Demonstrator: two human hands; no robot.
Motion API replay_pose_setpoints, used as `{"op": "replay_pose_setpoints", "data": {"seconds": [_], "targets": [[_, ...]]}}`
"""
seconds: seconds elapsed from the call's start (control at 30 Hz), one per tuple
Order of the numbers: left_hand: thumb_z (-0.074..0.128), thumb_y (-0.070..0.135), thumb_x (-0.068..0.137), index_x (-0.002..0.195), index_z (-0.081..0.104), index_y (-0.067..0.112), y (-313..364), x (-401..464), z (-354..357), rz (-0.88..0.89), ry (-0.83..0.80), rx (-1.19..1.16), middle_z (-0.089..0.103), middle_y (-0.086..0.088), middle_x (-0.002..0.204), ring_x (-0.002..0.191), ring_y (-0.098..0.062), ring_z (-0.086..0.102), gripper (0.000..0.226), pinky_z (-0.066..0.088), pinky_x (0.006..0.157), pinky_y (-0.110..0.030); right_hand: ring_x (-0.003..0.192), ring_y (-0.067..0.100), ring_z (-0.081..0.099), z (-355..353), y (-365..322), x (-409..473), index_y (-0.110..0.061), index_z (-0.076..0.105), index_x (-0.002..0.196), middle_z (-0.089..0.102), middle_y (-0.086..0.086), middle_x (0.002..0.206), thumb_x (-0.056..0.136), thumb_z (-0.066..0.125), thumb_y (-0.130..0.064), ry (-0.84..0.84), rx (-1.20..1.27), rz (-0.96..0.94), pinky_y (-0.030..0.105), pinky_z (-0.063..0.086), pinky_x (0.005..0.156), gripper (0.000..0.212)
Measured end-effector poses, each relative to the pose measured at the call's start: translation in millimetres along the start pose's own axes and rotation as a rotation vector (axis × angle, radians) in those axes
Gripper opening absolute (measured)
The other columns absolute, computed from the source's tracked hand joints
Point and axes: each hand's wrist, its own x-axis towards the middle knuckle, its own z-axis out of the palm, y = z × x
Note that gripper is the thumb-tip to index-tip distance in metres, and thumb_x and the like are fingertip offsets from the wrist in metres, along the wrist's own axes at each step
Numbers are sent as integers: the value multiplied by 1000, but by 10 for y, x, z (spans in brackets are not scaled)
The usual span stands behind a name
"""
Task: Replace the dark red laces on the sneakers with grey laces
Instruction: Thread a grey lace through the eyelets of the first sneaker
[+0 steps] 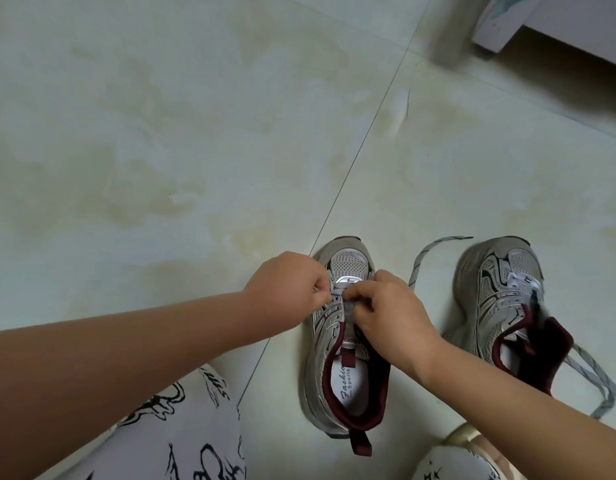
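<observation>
Two silver sneakers with dark red lining stand on the tiled floor, toes pointing away from me. Both my hands work at the eyelets near the toe of the left sneaker (337,358). My left hand (286,289) pinches something small at its left eyelet row. My right hand (386,311) pinches a grey lace at the tongue; the lace itself is mostly hidden by my fingers. The right sneaker (500,299) carries a grey lace (421,261) whose loose ends trail on the floor past its toe and heel. No dark red lace shows.
My knees in white trousers with black print (168,438) fill the bottom of the view. A white furniture corner (497,29) stands at the top right. Pale tile floor (161,133) stretches ahead and to the left.
</observation>
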Motion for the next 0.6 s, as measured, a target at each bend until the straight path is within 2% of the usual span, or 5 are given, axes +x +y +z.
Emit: {"op": "replay_pose_setpoints", "data": {"seconds": [0.2,0.37,0.47,0.57,0.6], "targets": [[56,32,89,87,68,16,52,46,48,1,17,52,66,1,85,81,-18,58,20,38,65,-25,95,17,48,19,8,4,-24,70,102,44,-3,90,89,55,-21,21,11,8,22,28,67,20],[59,32,87,82,66,17,74,48,123,-31,56,-7,68,1,88,86,-17,61,17,44,71,-28,86,11,45,37,29,28,-25,70,96,42,-7,84,87,58,-22,37,63,32,22,29,66,15],[66,33,82,75,65,20,88,86,113,-42,14,-46,66,3,83,83,-16,61,15,43,70,-27,79,10,45,99,52,36,-26,70,90,40,-8,81,84,61,-19,75,131,71,20,31,64,13],[77,26,71,64,54,18,34,142,143,-166,16,-261,59,5,67,62,-14,56,26,47,67,-31,72,2,46,196,45,22,-26,70,86,39,-8,82,83,64,-15,134,328,149,7,34,61,13],[79,24,69,61,51,18,8,160,165,-204,2,-352,59,4,63,57,-13,54,30,49,65,-33,71,2,46,205,27,21,-25,70,84,38,-9,81,83,65,-14,144,379,163,6,36,61,13]]}}
